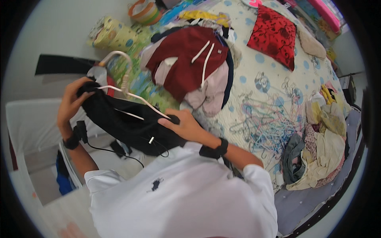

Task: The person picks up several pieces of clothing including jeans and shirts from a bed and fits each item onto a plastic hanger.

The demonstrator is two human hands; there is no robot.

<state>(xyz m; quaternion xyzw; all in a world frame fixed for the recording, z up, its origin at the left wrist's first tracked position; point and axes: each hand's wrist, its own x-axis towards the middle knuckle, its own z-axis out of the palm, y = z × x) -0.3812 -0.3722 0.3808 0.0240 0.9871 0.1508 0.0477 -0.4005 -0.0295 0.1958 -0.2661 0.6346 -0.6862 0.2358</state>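
My left hand (72, 99) grips one end of the waistband of a black garment (128, 125), perhaps shorts or trousers. At the other end, my right hand (186, 125) holds the waistband, thumb on top. A pale clothes hanger (126, 80) spans the opening, its arms reaching into the fabric near both hands. Its hook points up and away from me. Whether clips hold the cloth is hidden by fingers and folds. A thin dark cord with a small white piece (151, 140) shows against the garment's front.
Maroon drawstring trousers (193, 56) top a clothes pile on the bed (247, 77). Many tangled hangers (268, 122) lie to the right, beside another clothes heap (324, 148). A red patterned cushion (273, 35), a yellow bin (114, 34) and a striped basket (145, 12) are farther off.
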